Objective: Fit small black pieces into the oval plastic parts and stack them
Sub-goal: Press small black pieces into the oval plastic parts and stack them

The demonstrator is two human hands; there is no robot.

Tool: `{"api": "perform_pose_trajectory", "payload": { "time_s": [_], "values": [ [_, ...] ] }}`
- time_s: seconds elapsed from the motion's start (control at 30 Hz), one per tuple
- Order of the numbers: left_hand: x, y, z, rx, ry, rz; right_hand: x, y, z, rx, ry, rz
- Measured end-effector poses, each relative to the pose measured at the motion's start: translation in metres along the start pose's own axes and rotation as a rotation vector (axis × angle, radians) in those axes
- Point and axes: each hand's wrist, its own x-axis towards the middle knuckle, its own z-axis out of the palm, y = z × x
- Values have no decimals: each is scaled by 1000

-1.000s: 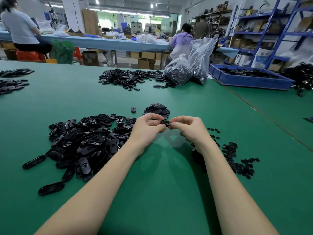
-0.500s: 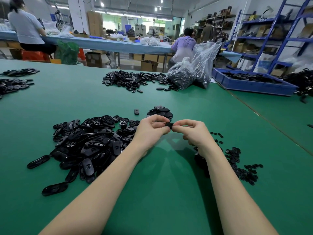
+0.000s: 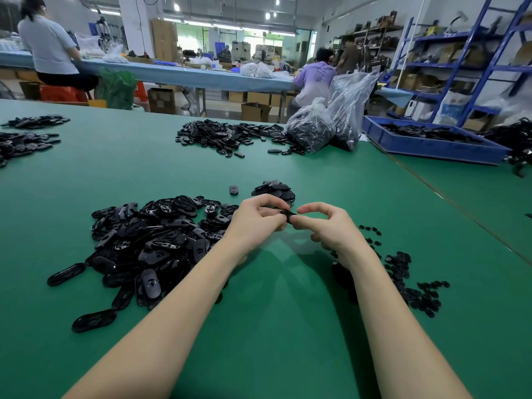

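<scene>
Oval parts (image 3: 149,243) lie heaped on the green table (image 3: 259,326); left hand (image 3: 256,223) and right hand (image 3: 328,228) together pinch one black part (image 3: 288,215) above it, long axis running left-right. Farther right, clear bags (image 3: 312,131) and a blue tray (image 3: 431,145) hold black pieces.

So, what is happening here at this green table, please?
A person is assembling small parts by hand. The left hand and the right hand together pinch one black oval part above the green table. A big heap of loose oval parts lies to the left, small black pieces are scattered to the right, and a small stack of ovals sits just beyond the hands. Whether the piece is already fitted cannot be seen.
</scene>
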Motion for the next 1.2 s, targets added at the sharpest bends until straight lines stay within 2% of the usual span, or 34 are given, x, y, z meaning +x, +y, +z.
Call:
{"api": "perform_pose_trajectory", "payload": {
  "time_s": [0.13,0.3,0.5,1.2],
  "values": [
    [1,3,-3,-145,-45,-56,-3,1,-1,2,-32,22],
    [-1,4,1,-334,-54,-125,-2,-1,-1,58,-87,-41],
    [0,-2,4,-222,-16,-127,0,1,0,-70,-90,-79],
    [4,-3,-1,-253,-41,-123,4,9,15,19,-20,-144]
  ]
}}
